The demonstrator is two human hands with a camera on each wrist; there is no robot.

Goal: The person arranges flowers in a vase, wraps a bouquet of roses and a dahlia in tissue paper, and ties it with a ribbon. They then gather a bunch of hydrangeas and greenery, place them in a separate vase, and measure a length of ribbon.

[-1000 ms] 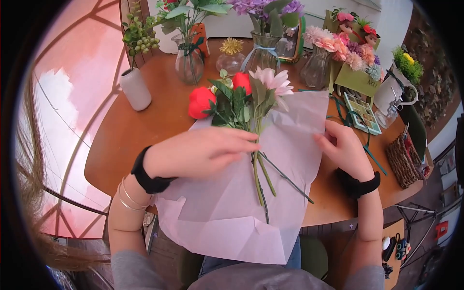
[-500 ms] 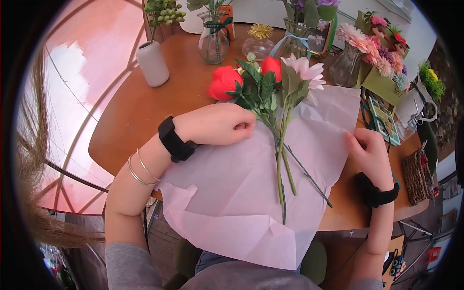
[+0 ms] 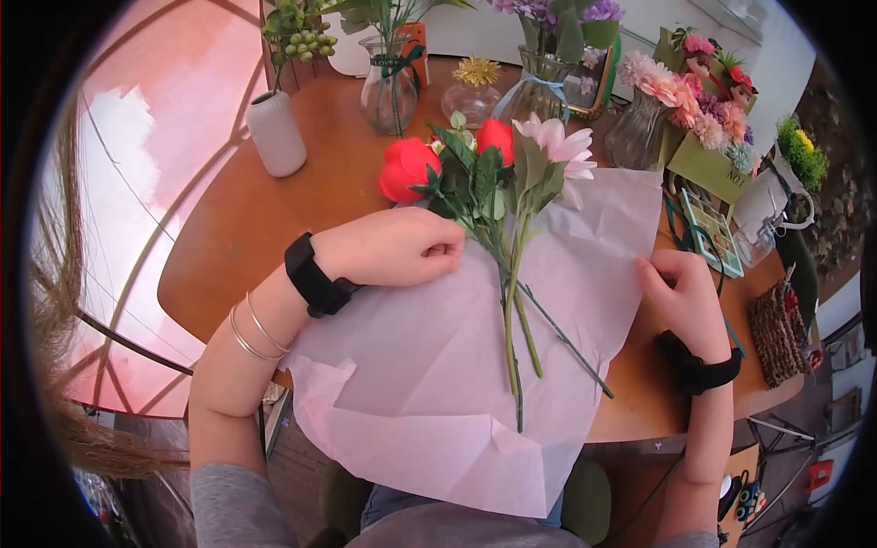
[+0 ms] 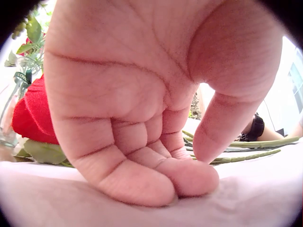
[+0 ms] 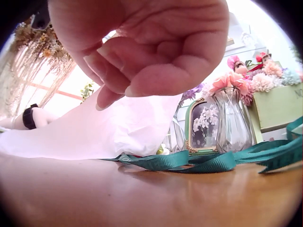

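Note:
A sheet of pale pink wrapping paper [image 3: 411, 347] is spread over the table's front edge. Across it lies a loose bunch of flowers: two red roses [image 3: 409, 171], a pale pink flower [image 3: 557, 151], green leaves and bare stems [image 3: 516, 329]. My left hand [image 3: 393, 248] rests just left of the stems. Its fingers bend loosely downward, fingertips [image 4: 147, 187] touching the paper, nothing in the palm. At the paper's right edge, my right hand [image 3: 681, 292] pinches the sheet between thumb and fingers; the right wrist view shows the paper rising to those fingertips.
Behind the bunch stand a white vase [image 3: 276, 135], glass vases [image 3: 390, 91] and a green flower box [image 3: 708, 164]. Dark green ribbon [image 5: 213, 161] trails right of the paper, near a pale green palette-like case [image 3: 713, 233] and a woven basket [image 3: 776, 333].
My left hand has left the stems, moving slightly left, and its straight fingers have bent down onto the paper. My right hand stays at the paper's edge. The head view has shifted.

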